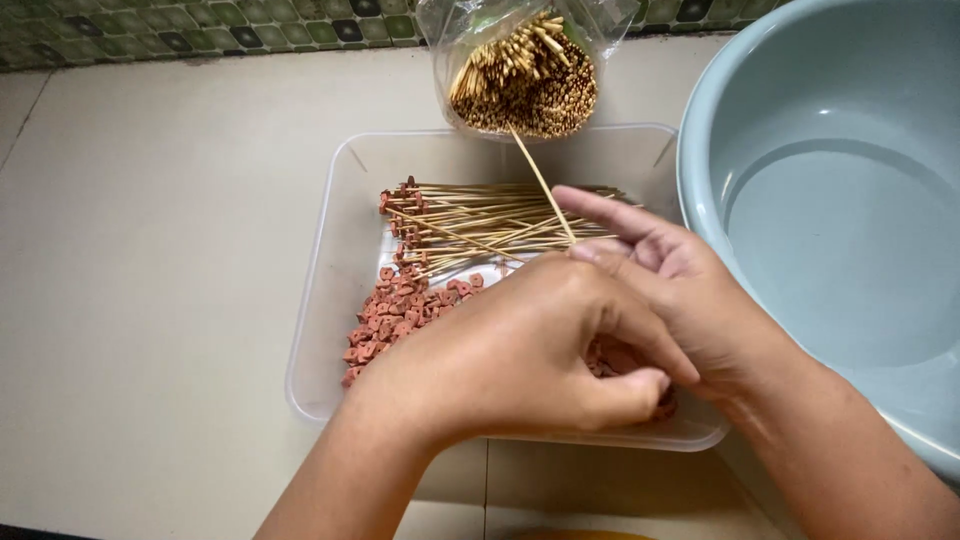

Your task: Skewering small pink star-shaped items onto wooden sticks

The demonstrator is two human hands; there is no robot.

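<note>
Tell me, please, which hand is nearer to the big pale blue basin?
The right hand: it holds a skewer over the clear tray, next to the basin. The left hand sits farther away, over the sausage pieces.

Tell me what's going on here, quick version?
A person is working over a clear plastic tray on a tiled counter. The right hand pinches a bare bamboo skewer that points up toward a bag of skewers. The left hand is curled close in front of it, over loose reddish sausage pieces. A stack of loaded skewers lies in the tray. A pale blue basin sits to the right.
</note>
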